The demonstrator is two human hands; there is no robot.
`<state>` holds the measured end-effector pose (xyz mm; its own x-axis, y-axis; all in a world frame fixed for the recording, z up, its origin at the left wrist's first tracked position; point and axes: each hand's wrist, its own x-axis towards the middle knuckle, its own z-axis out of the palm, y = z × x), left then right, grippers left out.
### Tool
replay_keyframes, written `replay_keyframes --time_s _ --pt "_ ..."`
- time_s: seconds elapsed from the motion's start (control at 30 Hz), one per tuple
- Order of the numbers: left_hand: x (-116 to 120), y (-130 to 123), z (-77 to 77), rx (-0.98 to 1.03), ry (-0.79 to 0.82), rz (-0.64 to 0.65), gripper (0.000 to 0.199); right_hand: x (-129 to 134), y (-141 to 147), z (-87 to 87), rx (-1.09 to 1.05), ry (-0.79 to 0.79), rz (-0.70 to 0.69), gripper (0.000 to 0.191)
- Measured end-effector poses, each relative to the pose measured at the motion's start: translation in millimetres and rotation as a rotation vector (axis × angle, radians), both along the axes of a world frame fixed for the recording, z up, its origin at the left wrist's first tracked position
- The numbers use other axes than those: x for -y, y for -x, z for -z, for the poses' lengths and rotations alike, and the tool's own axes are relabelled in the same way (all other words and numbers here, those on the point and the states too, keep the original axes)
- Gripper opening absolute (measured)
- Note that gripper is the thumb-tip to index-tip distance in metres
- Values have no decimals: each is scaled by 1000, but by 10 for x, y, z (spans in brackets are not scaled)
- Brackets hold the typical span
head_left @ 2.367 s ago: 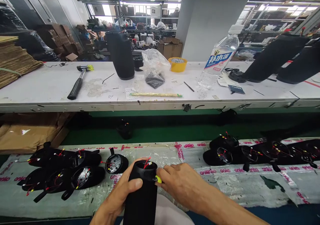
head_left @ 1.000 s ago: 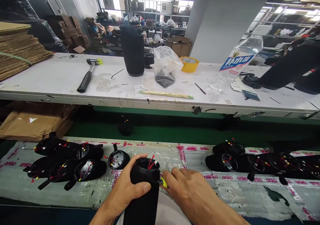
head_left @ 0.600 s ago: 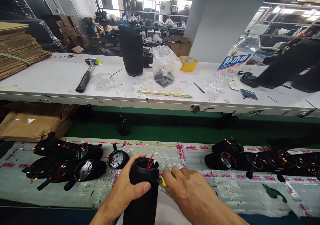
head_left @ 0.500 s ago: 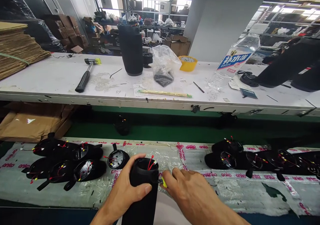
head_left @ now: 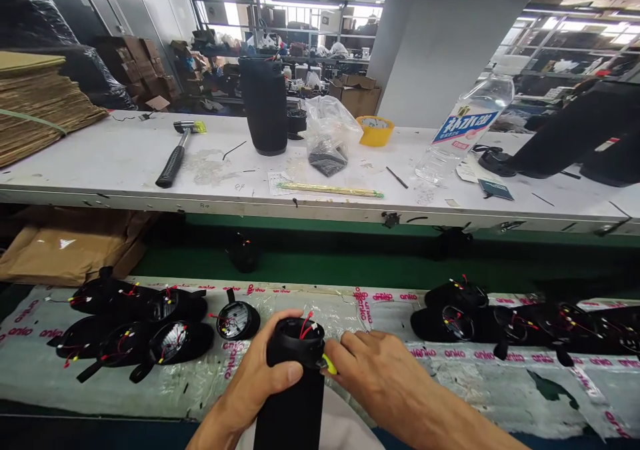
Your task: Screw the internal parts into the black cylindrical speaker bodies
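My left hand [head_left: 267, 380] is wrapped round the upper part of a black fabric-covered cylinder [head_left: 290, 410], thumb across its front. The cylinder stands upright with its open end towards me, and red and white wires [head_left: 307, 327] stick out of the rim. In my right hand [head_left: 373, 370] is a small yellow utility knife [head_left: 329, 363], mostly hidden by the curled fingers. Its tip meets the right side of the cylinder just below the rim.
More black cylinders with wires lie in a group at the left [head_left: 127, 330] and another at the right [head_left: 515, 320], on a plastic-covered bench [head_left: 380, 397]. A raised white shelf [head_left: 215, 170] holds a hammer [head_left: 177, 157], a black cylinder [head_left: 263, 107] and a plastic bottle [head_left: 465, 130].
The cylinder and my left hand have shifted slightly to the right in view. My right hand stays beside the rim with the knife against the cylinder.
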<state>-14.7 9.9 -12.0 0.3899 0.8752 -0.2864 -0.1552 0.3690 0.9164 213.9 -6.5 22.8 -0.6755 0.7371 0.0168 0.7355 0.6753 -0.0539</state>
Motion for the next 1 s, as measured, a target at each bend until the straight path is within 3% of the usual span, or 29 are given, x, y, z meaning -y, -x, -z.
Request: replay_keyframes --time_s 0.3,0.67,0.87,1.0 --pt "-10 40 48 23 -13 45 77 -10 -15 30 -44 -7 8 20" --pt "-30 12 1 -9 -3 49 77 -42 -42 -4 4 -4 -35 28" --pt "-21 13 -23 -56 -10 45 79 -45 -58 -68 33 19 -64 23" --pt "6 12 -64 -165 -60 28 78 24 -46 -83 152 -1 -46 34"
